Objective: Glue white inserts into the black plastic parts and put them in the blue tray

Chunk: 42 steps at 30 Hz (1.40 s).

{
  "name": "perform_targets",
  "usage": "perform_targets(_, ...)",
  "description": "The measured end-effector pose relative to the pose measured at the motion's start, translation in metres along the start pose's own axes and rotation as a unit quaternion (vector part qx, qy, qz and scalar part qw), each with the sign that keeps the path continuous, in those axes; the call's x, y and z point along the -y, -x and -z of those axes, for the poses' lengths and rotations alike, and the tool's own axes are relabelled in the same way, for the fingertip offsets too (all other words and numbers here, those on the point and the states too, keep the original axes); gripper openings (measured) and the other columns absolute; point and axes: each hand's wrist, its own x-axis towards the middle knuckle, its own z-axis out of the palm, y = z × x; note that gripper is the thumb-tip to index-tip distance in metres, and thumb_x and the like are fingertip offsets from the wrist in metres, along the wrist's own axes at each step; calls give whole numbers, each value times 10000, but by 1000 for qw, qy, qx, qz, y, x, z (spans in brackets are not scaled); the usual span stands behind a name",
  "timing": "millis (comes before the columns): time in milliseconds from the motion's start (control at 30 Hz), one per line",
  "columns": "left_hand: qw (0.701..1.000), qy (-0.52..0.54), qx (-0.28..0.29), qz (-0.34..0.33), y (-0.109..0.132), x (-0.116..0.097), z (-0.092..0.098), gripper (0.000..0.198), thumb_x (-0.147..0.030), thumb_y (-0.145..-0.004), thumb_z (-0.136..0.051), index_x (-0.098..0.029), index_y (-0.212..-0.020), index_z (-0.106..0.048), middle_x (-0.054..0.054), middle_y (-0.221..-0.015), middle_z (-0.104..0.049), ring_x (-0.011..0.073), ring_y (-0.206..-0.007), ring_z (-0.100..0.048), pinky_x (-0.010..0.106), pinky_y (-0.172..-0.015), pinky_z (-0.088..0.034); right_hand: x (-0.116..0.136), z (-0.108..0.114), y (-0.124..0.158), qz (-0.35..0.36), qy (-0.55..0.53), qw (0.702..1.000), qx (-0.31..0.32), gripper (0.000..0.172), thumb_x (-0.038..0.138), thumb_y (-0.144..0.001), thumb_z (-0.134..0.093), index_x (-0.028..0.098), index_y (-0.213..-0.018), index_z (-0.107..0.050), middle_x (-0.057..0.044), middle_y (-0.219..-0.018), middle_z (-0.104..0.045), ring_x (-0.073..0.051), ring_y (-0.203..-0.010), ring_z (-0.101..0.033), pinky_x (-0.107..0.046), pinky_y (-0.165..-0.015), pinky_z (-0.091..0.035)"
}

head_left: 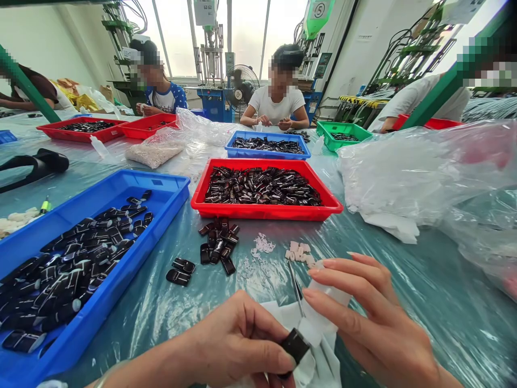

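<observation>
My left hand (232,342) pinches a small glossy black plastic piece (297,346) between thumb and fingers, low in the view. To its right, my right hand (375,315) has its fingers stretched out over a translucent white squeeze bottle (337,293); its thumb is hidden. Between the hands, a pair of metal tweezers (296,285) points away from me. White tissue (329,364) lies under the black piece. Ahead are a loose pile of similar black pieces (218,245), two more black pieces (177,276), white shreds (262,245) and small pale blocks (298,250).
A red tray (266,212) heaped with black pieces stands ahead. At left is a large blue tray (161,215) holding more. Crumpled clear plastic bags (404,178) bulge at right. Across the plastic-covered table (404,280), a co-worker in white (277,102) sits behind a smaller blue tray (266,152).
</observation>
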Motion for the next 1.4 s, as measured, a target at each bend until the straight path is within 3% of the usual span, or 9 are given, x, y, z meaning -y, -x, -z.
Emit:
perform_targets(433,1000,0,2,0,1,-1,-2,179,-269,-703,-664,-104,-743,-719,29,-634,-627,38,-479,-549,121,-498,-463,4,-2,5,-14,15,999,-26,290,53,-872,-473,269,-919,-660,-19,-909,-684,-178,-991,-553,-458,-962,-325)
perform_targets(733,1000,10,-16,7,-3,0,-3,139,-206,-643,-701,-112,-740,-733,22,-604,-634,62,-521,-582,146,-540,-486,-3,-6,0,-41,10,999,-20,331,-16,-817,-440,222,-984,-599,-71,-962,-634,-217,-971,-557,-428,-832,-402)
perform_targets(800,999,20,-25,2,-4,2,-3,145,-187,-611,-720,-121,-738,-737,21,-596,-641,78,-533,-593,168,-564,-496,-11,-9,3,-94,-10,995,-27,352,12,-802,-465,228,-1056,-577,-75,-1012,-616,-220,-975,-564,-396,-806,-430)
perform_targets(867,999,14,-41,-9,-4,3,-3,155,-168,-583,-733,-127,-732,-742,26,-607,-653,81,-531,-586,172,-560,-488,-22,-12,7,-216,-38,975,-34,315,129,-787,-551,239,-1081,-578,-63,-1041,-614,-225,-954,-578,-376,-803,-444)
perform_targets(933,998,-5,-64,-22,-3,2,-4,178,-145,-549,-744,-132,-727,-747,32,-619,-659,78,-521,-570,168,-542,-470,-35,-15,12,-363,-71,928,-42,295,272,-738,-628,232,-1028,-599,-53,-1019,-633,-245,-919,-593,-380,-803,-452)
perform_targets(1000,996,-23,-82,-35,-3,0,-6,203,-133,-526,-747,-138,-729,-751,34,-621,-655,83,-527,-563,174,-541,-461,-50,-18,18,-446,-87,889,-53,286,360,-720,-631,202,-955,-600,-70,-952,-657,-267,-860,-612,-404,-774,-462)
perform_targets(1200,992,-50,-97,-58,-2,-4,-9,222,-127,-519,-729,-148,-739,-756,42,-653,-654,104,-581,-562,200,-572,-473,-87,-30,31,-545,-115,827,-82,281,400,-630,-648,183,-778,-549,-85,-763,-679,-256,-695,-649,-371,-620,-512)
perform_targets(1400,990,-56,-105,-72,-3,-3,-6,210,-140,-538,-713,-139,-744,-755,52,-675,-659,114,-579,-560,219,-566,-470,-91,-35,37,-567,-128,810,-75,289,385,-590,-670,190,-763,-546,-65,-747,-671,-247,-706,-649,-361,-628,-519)
